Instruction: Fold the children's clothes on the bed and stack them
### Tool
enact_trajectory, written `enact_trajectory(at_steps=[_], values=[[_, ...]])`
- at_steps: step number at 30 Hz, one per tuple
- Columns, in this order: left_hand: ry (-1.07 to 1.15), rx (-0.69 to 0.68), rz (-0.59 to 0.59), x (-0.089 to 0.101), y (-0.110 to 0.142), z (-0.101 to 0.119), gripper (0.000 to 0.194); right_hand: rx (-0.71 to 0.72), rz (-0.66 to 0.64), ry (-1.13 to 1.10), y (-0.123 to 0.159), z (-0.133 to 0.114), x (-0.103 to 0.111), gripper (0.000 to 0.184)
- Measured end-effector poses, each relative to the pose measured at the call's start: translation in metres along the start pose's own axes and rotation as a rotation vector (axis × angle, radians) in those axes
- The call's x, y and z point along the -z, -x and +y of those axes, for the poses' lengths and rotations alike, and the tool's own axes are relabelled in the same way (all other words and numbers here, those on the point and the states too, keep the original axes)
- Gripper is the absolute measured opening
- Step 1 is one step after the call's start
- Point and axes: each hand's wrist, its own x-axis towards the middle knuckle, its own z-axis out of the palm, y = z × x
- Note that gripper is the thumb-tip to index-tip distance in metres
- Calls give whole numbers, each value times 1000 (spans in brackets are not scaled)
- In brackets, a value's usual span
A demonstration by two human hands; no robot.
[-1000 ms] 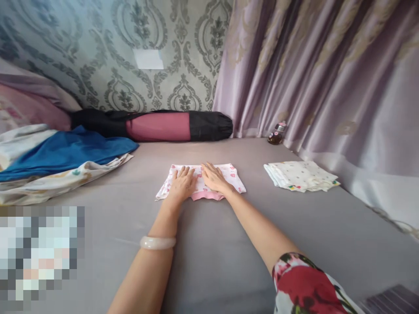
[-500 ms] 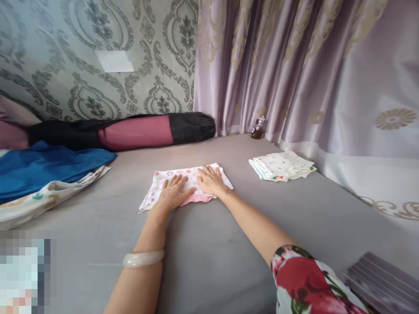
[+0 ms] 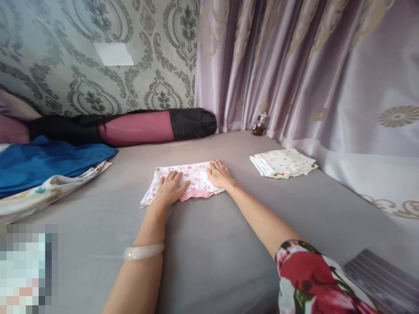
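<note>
A small white garment [image 3: 194,178] with pink prints and a pink edge lies folded flat on the grey bed sheet [image 3: 209,244]. Flat on its left part rests my left hand [image 3: 170,187], fingers spread and thumb pointing toward the middle. My right hand [image 3: 219,174] lies on the garment's right side, palm down with fingers stretched out. Both palms touch the cloth without gripping it. The garment's right edge is partly hidden under my right hand.
Folded white printed clothes [image 3: 283,163] lie to the right. A small bottle [image 3: 259,125] stands by the curtain [image 3: 294,78]. Blue cloth [image 3: 52,163] and a pale printed one [image 3: 62,189] are heaped at left. A black and dark-pink roll [image 3: 140,127] lies along the wall.
My right hand has slid rightward over the garment, away from my left hand. The left stays on the left part. The view has turned to the right.
</note>
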Motion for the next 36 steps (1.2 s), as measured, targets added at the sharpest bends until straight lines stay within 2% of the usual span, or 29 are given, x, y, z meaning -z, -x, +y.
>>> enact_trajectory(at_steps=[5,8,11,14,17,19,21,25,32,36], values=[[19,9,12,-2,-2,-3,56,13,6,-49,-1,0,-1,56],[48,-2,70,-1,-2,-8,51,1,40,-208,-4,5,7,48],[69,21,205,6,0,-13,47,-234,84,-549,-7,16,20,44],[78,200,329,17,4,-21,46,-445,51,-739,-8,31,35,34],[82,452,365,24,8,-29,46,-510,-28,-745,-8,41,44,19],[93,566,354,27,10,-34,46,-551,-75,-735,-8,42,47,11],[112,617,307,28,11,-37,45,-578,-112,-708,-9,41,47,12],[132,648,216,32,10,-38,38,-587,-161,-622,-11,32,49,25],[181,686,155,37,9,-39,36,-557,-307,-591,-10,25,63,26],[175,674,96,37,6,-44,36,-528,-327,-594,-8,24,62,25]])
